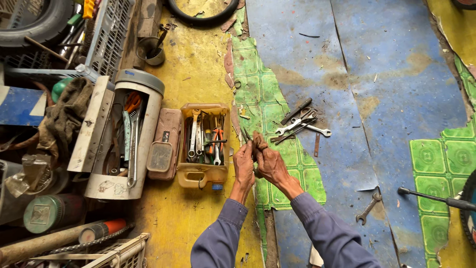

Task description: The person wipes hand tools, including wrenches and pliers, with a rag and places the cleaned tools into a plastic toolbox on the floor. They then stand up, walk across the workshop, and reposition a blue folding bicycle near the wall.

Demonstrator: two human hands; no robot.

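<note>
My left hand (243,163) and my right hand (270,164) meet just above the floor, both in blue sleeves. The left hand grips a thin dark metal tool (246,134) that sticks up from its fingers. A brown rag (258,142) is bunched in the right hand, pressed against that tool. Just left of the hands lies a cut-open yellow jug (203,174) on its side, filled with several wrenches and orange-handled pliers. A small pile of wrenches and rods (300,122) lies on the green floor sheet to the upper right.
A cut white canister (145,119) holding long tools lies at the left, beside a brown case (165,144). A lone wrench (368,208) rests on the blue sheet. A black-handled screwdriver (436,199) lies at the right. Tyres, crates and cans crowd the left edge.
</note>
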